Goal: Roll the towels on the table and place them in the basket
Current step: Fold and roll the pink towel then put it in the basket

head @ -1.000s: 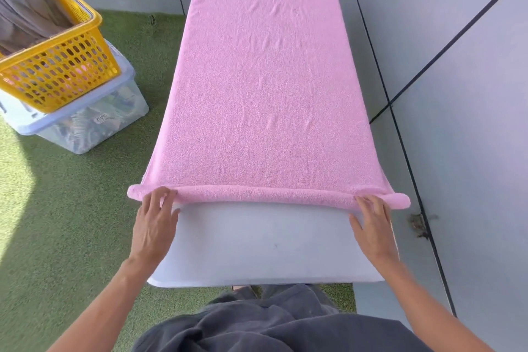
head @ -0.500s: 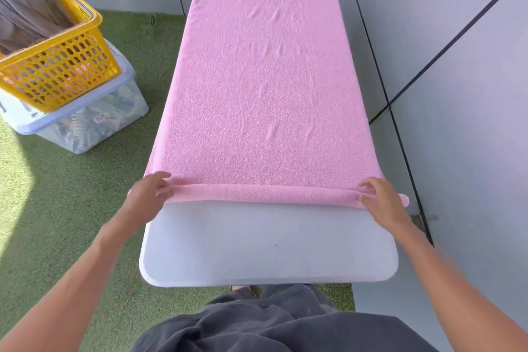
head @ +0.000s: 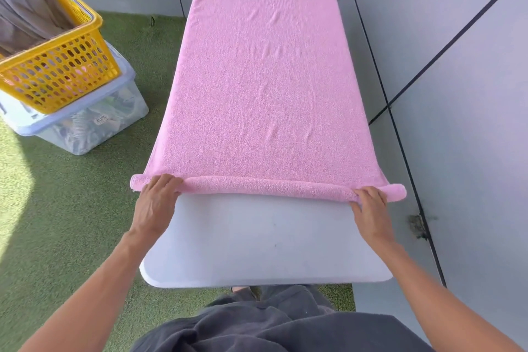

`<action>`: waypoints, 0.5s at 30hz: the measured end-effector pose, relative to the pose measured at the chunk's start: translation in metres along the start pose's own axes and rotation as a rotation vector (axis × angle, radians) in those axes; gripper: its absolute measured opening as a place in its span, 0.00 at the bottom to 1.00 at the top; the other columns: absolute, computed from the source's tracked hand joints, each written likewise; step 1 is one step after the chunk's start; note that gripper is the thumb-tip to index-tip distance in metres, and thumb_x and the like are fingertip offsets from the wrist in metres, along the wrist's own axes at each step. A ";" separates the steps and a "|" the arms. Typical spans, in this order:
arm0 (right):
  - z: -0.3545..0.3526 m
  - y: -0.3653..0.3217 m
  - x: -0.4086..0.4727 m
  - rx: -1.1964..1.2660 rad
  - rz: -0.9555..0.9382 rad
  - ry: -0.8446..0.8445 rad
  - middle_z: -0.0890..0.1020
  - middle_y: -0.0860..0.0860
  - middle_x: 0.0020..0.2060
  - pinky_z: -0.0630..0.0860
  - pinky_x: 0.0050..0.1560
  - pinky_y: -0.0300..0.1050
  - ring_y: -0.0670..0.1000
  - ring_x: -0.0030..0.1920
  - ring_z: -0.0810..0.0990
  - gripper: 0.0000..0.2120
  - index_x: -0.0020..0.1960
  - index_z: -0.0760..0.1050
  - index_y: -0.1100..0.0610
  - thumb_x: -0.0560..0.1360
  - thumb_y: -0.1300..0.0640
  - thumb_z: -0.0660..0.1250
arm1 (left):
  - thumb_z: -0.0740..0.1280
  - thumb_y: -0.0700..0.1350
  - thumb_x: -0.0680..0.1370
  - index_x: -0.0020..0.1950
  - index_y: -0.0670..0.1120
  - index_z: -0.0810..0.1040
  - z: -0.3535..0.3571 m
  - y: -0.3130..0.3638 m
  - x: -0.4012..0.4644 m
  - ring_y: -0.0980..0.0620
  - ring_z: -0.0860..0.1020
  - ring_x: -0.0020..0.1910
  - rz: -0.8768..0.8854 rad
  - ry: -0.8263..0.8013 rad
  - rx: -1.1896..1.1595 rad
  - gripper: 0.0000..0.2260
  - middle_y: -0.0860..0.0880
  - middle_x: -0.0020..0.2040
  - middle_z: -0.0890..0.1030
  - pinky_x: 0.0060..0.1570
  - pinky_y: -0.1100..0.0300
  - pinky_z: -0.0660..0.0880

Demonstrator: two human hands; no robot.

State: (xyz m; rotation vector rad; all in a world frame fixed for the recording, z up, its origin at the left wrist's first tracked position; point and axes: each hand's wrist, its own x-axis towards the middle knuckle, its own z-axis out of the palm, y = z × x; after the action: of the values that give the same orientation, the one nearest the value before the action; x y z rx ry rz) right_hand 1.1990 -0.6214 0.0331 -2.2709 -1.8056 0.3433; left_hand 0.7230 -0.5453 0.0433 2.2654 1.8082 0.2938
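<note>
A pink towel [head: 265,80] lies spread lengthwise over the white table [head: 257,237]. Its near end is wound into a thin roll [head: 265,187] that spans the table's width. My left hand [head: 158,203] rests on the roll's left end, fingers laid over the top. My right hand [head: 370,208] presses its fingertips on the right end, just inside the tip that overhangs the table. The yellow basket [head: 57,71] stands off to the left with grey cloth [head: 25,14] inside it.
The basket sits on a clear lidded storage box [head: 85,123] on green artificial turf [head: 57,208]. Grey wall panels [head: 457,94] run close along the table's right side and behind it. My dark grey clothing fills the bottom of the view.
The roll has taken another turn and grown a little thicker. Both hands curled forward over it, then came back to lie on its near side.
</note>
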 end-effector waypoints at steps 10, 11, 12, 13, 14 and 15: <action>-0.043 -0.004 0.020 0.248 0.230 -0.108 0.77 0.53 0.48 0.69 0.51 0.46 0.55 0.51 0.75 0.06 0.48 0.79 0.56 0.72 0.61 0.72 | 0.72 0.41 0.74 0.51 0.47 0.82 -0.020 -0.015 0.014 0.47 0.76 0.50 -0.277 -0.165 -0.374 0.07 0.48 0.50 0.78 0.49 0.53 0.72; -0.039 -0.008 0.017 0.179 0.214 -0.010 0.76 0.54 0.49 0.68 0.53 0.48 0.57 0.53 0.74 0.04 0.46 0.79 0.56 0.72 0.61 0.72 | 0.72 0.39 0.73 0.47 0.46 0.83 -0.018 -0.011 0.012 0.45 0.74 0.49 -0.236 -0.056 -0.308 0.04 0.47 0.48 0.76 0.48 0.51 0.71; -0.033 -0.012 0.011 0.064 0.179 0.050 0.76 0.54 0.49 0.68 0.54 0.50 0.58 0.55 0.72 0.02 0.45 0.80 0.55 0.73 0.59 0.71 | 0.73 0.38 0.73 0.44 0.44 0.83 -0.016 -0.005 0.008 0.44 0.72 0.47 -0.182 0.028 -0.213 0.03 0.46 0.46 0.75 0.46 0.49 0.71; -0.025 -0.013 0.004 -0.058 0.130 0.085 0.76 0.53 0.50 0.68 0.55 0.52 0.57 0.56 0.70 0.02 0.46 0.81 0.54 0.74 0.58 0.70 | 0.73 0.37 0.73 0.44 0.43 0.83 -0.012 0.000 0.001 0.43 0.71 0.46 -0.124 0.090 -0.124 0.02 0.46 0.45 0.75 0.43 0.48 0.71; -0.018 -0.012 -0.004 -0.141 0.072 0.096 0.77 0.52 0.51 0.69 0.57 0.53 0.57 0.57 0.70 0.04 0.49 0.81 0.54 0.75 0.56 0.69 | 0.73 0.37 0.73 0.46 0.42 0.83 -0.009 0.005 -0.008 0.43 0.71 0.45 -0.069 0.129 -0.068 0.03 0.45 0.45 0.75 0.41 0.47 0.72; -0.012 -0.011 -0.012 -0.170 0.025 0.087 0.77 0.52 0.52 0.69 0.59 0.54 0.57 0.58 0.70 0.08 0.53 0.80 0.55 0.75 0.54 0.69 | 0.73 0.36 0.73 0.48 0.40 0.82 -0.006 0.009 -0.015 0.42 0.72 0.45 -0.022 0.146 -0.040 0.05 0.44 0.46 0.76 0.41 0.46 0.74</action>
State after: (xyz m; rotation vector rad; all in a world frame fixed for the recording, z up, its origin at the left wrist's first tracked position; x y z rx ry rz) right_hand 1.1905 -0.6306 0.0487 -2.3811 -1.8274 0.0958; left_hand 0.7260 -0.5615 0.0516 2.2475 1.8780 0.4996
